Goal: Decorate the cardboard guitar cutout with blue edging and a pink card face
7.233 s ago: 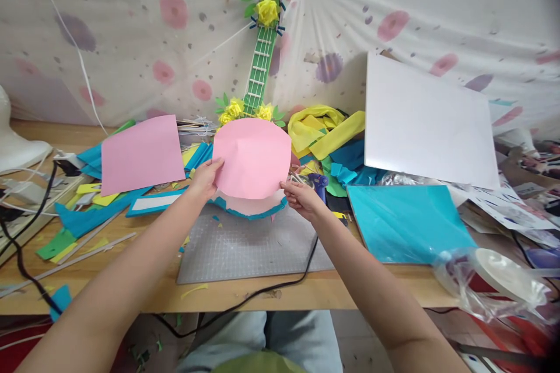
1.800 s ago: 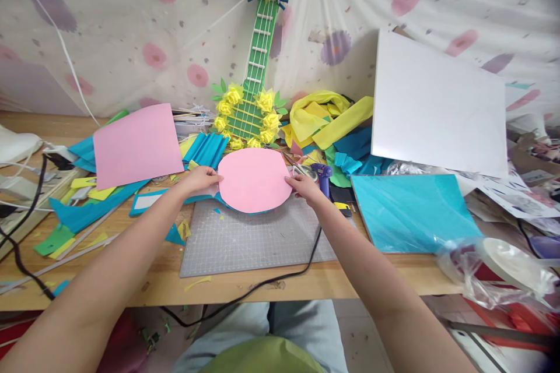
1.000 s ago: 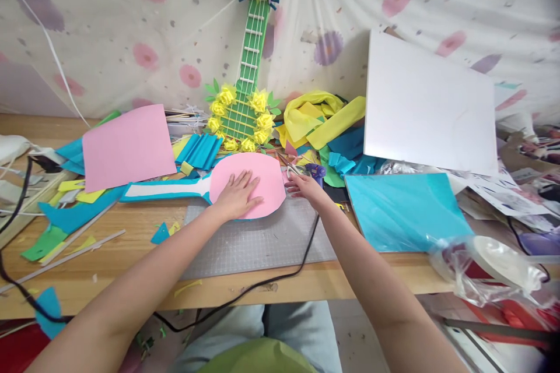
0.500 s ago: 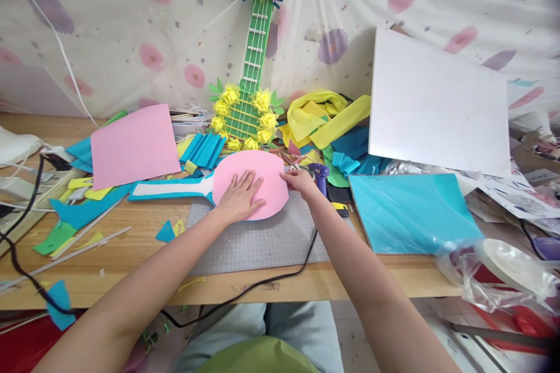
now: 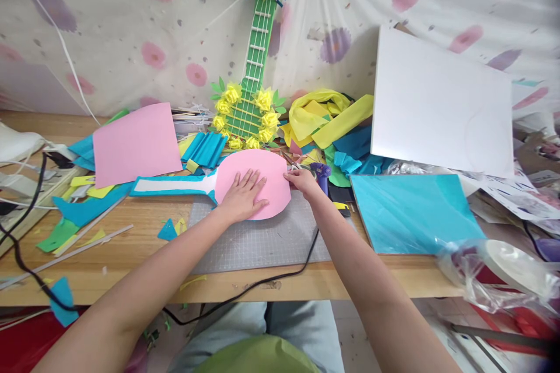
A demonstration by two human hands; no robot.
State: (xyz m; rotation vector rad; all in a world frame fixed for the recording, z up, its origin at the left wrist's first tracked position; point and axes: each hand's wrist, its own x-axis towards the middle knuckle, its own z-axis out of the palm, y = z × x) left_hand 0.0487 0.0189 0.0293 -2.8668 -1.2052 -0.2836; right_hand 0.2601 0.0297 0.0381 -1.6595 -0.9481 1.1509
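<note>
A rounded pink paper piece (image 5: 236,166) covers the body of a flat, guitar-shaped cutout whose long neck (image 5: 170,186) is white with blue edging. My left hand (image 5: 245,195) lies flat on the pink paper, fingers spread. At the paper's right end, my right hand (image 5: 301,182) pinches its edge between thumb and fingers. The cutout rests partly on a grey cutting mat (image 5: 262,245). Just beyond my right hand is a purple glue gun (image 5: 322,175).
A green paper guitar with yellow roses (image 5: 258,58) leans at the back. Pink sheet (image 5: 137,145) lies left, with paper scraps around it. On the right are a white board (image 5: 441,105), a blue sheet (image 5: 415,213) and a tape roll (image 5: 511,265). A black cord (image 5: 262,281) crosses the front.
The view has shifted very slightly. Both hands keep their places on the pink paper, and nothing has been let go.
</note>
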